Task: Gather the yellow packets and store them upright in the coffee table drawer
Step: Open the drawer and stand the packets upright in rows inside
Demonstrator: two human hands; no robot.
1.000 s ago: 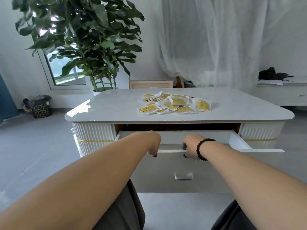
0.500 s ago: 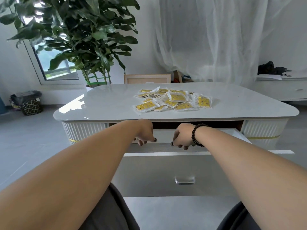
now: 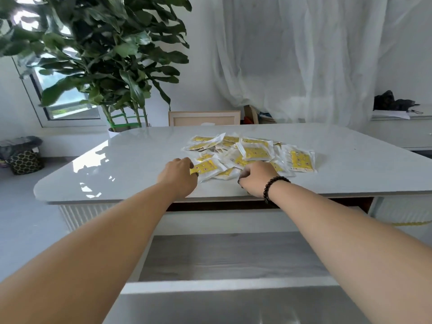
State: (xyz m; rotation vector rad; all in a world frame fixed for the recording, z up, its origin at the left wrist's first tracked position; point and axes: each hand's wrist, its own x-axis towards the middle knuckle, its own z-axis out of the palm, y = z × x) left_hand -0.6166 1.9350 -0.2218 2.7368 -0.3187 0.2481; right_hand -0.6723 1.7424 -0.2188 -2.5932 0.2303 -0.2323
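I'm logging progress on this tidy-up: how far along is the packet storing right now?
Done: the drawer is pulled open, its floor showing no packets. In hand: both hands are at the near edge of the pile of yellow packets on the coffee table; the left hand touches one, the right hand is curled beside them. Left: gathering all packets and standing them upright inside.

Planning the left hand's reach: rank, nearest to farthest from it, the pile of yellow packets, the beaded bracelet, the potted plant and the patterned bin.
1. Pile of yellow packets: touching the left hand, just right of it.
2. Black beaded bracelet: on the right wrist.
3. Leafy green potted plant: behind the table's far left corner.
4. Patterned bin: on the floor, far left.
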